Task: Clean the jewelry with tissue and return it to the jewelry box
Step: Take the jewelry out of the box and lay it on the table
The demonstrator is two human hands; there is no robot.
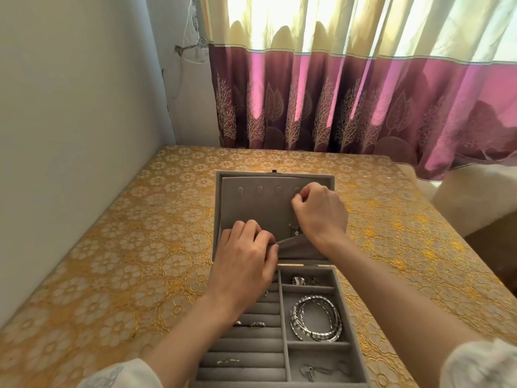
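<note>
Near the table's (112, 247) front edge lay the open box (340, 292). On its lid, the left hand (246, 264) pinched the pocket flap (293, 243); the right hand (321, 211) pinched a necklace (294, 226) at a hook. Bangles (316, 319) filled a compartment.

Two bare forearms, pale lacy white sleeve (481, 365) cuffs, no rings visible

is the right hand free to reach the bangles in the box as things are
Probably not yet. The bangles lie uncovered in their compartment, nothing over them, but the right hand is busy pinching at a necklace hanging on the lid hook.
</note>
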